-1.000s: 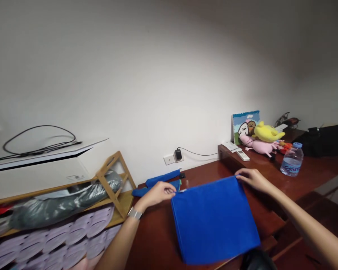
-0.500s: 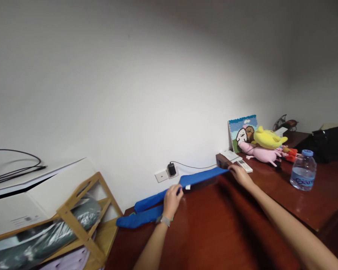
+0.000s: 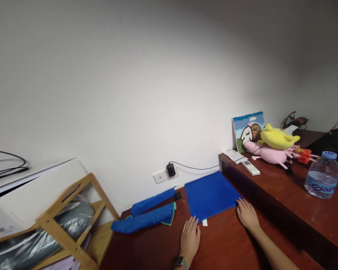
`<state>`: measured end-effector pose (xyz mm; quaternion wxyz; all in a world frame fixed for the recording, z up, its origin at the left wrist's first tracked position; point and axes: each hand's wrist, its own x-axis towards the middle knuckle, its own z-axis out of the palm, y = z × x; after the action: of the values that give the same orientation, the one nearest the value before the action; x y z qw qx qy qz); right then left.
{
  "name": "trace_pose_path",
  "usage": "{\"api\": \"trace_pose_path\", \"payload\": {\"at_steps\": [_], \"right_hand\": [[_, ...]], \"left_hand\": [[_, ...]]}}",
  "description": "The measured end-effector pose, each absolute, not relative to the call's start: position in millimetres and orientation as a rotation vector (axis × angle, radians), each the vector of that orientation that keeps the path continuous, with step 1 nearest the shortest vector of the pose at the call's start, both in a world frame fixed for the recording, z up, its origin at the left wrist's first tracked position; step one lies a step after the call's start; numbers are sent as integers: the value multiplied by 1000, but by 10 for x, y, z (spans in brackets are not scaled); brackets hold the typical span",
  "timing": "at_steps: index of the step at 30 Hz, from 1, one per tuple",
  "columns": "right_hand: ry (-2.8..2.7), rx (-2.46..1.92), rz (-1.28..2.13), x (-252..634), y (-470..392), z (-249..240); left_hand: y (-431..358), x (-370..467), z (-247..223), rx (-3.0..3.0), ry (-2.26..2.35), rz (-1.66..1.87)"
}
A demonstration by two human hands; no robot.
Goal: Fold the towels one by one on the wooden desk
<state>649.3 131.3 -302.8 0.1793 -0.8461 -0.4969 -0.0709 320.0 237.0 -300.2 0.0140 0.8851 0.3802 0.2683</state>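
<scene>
A blue cloth (image 3: 211, 193) lies spread flat on the brown tabletop, with a small white tag at its near edge. My left hand (image 3: 190, 237), a watch on its wrist, rests flat with outstretched fingers at the cloth's near left corner. At the near right corner, my right hand (image 3: 248, 214) lies palm down, its fingers extended and the tips touching the cloth's edge. To the left are a rolled blue cloth with green edging (image 3: 146, 218) and, behind it, another rolled blue cloth (image 3: 153, 200).
A black plug (image 3: 171, 170) sits in the wall socket, its cord running right. The raised desk at right bears a remote (image 3: 250, 167), plush toys (image 3: 273, 153), a picture (image 3: 248, 131) and a water bottle (image 3: 322, 176). A wooden rack (image 3: 70, 225) stands at left.
The blue cloth, held up by its edge between both hands before, now lies flat on the table. Both hands have come down nearer me and their fingers have let go.
</scene>
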Motion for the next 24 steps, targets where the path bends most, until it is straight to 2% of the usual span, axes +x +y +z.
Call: {"api": "trace_pose_path", "payload": {"at_steps": [7,9,12,16,18,21,24], "right_hand": [[-1400,-2333,-307,6526,1040,-3028],[-1328,-2346,-293,6499,983,-3028],[-1369,-2261,-323,6242,1002,-2978],[-1865,-1863,-188,5269,1266,-2774],[-2042,-1729,-45,4615,1503,-2649],[-2150,-1685,132,3767,1930,-2501],[-2148,-1804,207,3293,2276,-2430]], "left_hand": [[2120,3153,-2781,2789,1109,624],[2057,2901,-2735,2777,1141,624],[2006,2067,-2782,2733,1363,741],[1938,633,-3006,2629,1782,920],[1900,184,-3087,2585,1859,973],[1842,21,-3090,2536,1892,972],[1785,148,-3011,2492,1909,947]]}}
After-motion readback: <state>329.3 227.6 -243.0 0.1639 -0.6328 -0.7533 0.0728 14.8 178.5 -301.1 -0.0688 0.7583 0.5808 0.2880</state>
